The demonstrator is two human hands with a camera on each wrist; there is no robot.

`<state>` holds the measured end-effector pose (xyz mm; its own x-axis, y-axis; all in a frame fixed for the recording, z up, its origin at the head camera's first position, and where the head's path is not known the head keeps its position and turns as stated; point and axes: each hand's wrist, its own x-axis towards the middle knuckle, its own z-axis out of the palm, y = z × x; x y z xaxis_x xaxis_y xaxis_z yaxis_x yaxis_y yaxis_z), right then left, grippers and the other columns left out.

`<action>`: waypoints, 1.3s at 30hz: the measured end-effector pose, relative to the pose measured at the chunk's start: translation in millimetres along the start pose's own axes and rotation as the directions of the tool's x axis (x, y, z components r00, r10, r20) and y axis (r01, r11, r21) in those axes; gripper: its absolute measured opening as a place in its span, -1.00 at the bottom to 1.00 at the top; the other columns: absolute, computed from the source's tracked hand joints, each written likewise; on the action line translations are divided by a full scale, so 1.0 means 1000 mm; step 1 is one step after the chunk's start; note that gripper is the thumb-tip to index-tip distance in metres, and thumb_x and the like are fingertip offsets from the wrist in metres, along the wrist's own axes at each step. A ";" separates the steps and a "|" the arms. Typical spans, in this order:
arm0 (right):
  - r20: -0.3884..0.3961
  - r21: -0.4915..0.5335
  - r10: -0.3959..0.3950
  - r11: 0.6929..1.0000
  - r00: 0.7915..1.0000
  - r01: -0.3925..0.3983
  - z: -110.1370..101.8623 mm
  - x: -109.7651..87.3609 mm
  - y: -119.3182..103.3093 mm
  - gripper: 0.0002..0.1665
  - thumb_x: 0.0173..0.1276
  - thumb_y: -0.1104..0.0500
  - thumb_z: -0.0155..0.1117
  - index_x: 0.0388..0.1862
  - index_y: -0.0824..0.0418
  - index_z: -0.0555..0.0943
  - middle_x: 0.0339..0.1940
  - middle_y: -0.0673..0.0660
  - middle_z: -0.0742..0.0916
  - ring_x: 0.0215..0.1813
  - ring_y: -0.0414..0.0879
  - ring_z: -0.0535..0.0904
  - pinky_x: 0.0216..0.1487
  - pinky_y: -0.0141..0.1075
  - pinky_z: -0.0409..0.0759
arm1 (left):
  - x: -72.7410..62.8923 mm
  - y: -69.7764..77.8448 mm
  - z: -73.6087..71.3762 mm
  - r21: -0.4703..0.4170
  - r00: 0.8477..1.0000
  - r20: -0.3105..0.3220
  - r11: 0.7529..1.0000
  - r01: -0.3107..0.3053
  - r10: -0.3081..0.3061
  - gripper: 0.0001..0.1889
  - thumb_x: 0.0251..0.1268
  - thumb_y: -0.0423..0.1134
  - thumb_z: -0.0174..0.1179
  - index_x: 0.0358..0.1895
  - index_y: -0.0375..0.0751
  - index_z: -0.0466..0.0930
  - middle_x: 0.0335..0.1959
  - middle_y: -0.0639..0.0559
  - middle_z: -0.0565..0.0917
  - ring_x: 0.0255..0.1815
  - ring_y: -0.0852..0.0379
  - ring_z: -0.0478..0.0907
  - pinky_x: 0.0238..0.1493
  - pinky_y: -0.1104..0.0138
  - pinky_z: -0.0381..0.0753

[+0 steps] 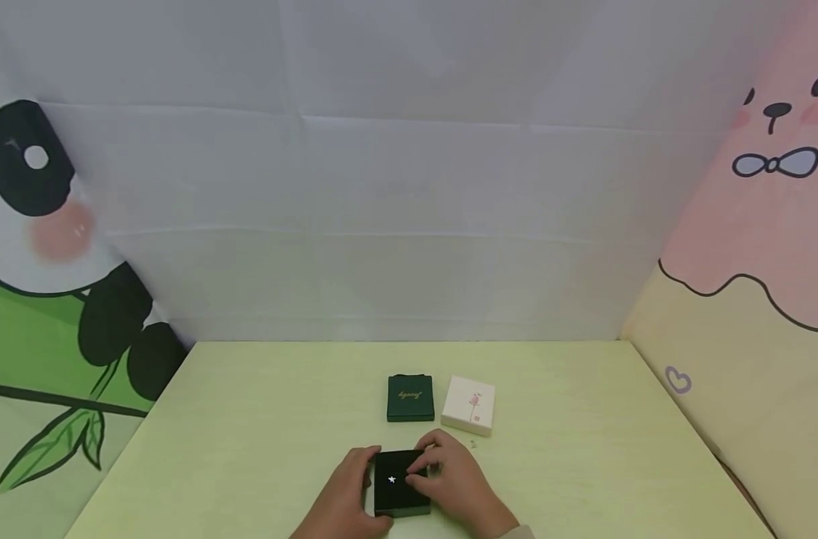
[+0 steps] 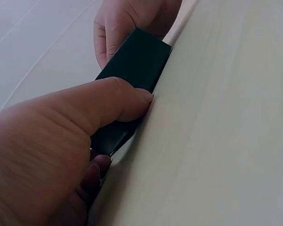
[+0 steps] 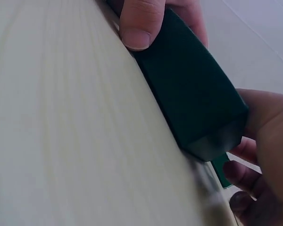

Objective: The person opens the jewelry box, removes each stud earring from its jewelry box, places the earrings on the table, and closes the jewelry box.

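A small dark green jewelry box (image 1: 402, 512) with a black insert lies near the front of the table, its top uncovered. On the insert shines a small silver star-shaped piece (image 1: 391, 479). My left hand (image 1: 344, 490) grips the box at its left side; the thumb presses its near green wall (image 2: 137, 66) in the left wrist view. Over the right part of the insert is my right hand (image 1: 452, 479), thumb and forefinger tips close together; I cannot tell whether they pinch something. The right wrist view shows the green wall (image 3: 188, 84) between both hands.
Behind the box lies a green lid (image 1: 410, 404) with gold lettering. To its right is a white box (image 1: 468, 405) with a pink flower print. A tiny bit (image 1: 474, 444) lies on the pale table (image 1: 260, 434) by the right hand. Printed cloth walls surround the table.
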<state>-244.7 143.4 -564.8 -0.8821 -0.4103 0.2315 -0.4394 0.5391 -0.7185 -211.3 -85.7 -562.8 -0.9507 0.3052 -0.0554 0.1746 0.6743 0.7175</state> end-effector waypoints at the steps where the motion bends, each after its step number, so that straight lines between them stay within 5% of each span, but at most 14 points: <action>1: 0.000 -0.010 -0.007 1.000 1.000 0.007 0.000 0.000 0.000 -0.94 0.22 0.04 0.59 -0.40 -0.12 0.83 -0.01 -0.13 0.64 0.02 -0.20 0.55 0.11 -0.18 0.55 | 0.000 0.000 0.000 -0.002 1.000 0.002 1.000 0.004 -0.004 0.03 -0.15 0.03 0.60 0.44 -0.29 0.31 0.03 0.08 0.42 -0.09 0.14 0.40 -0.12 0.24 0.50; 15: 0.011 -0.140 0.004 0.990 1.000 -0.002 0.001 0.003 -0.005 -0.83 0.20 0.02 0.59 -0.50 -0.17 0.73 0.04 -0.19 0.65 0.12 -0.14 0.56 0.18 -0.16 0.54 | 0.001 0.000 0.000 -0.003 1.000 0.001 1.000 -0.006 0.006 0.03 -0.16 0.02 0.60 0.43 -0.31 0.31 0.06 0.06 0.42 -0.08 0.12 0.40 -0.12 0.23 0.51; 39: -0.023 -0.037 -0.032 0.999 0.999 0.031 -0.002 0.003 -0.013 -0.81 0.24 0.11 0.55 -0.48 -0.15 0.70 0.04 -0.11 0.66 -0.05 -0.26 0.56 -0.04 -0.31 0.55 | 0.003 -0.002 0.000 -0.025 1.000 0.014 0.999 0.026 -0.026 0.06 -0.15 0.05 0.64 0.45 -0.29 0.30 0.11 0.05 0.44 -0.05 0.08 0.41 -0.09 0.17 0.53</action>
<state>-241.8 136.9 -553.8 -0.8715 -0.4099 0.2692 -0.4722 0.5532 -0.6863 -214.4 -85.8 -564.4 -0.9511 0.2972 -0.0835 0.1434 0.6647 0.7332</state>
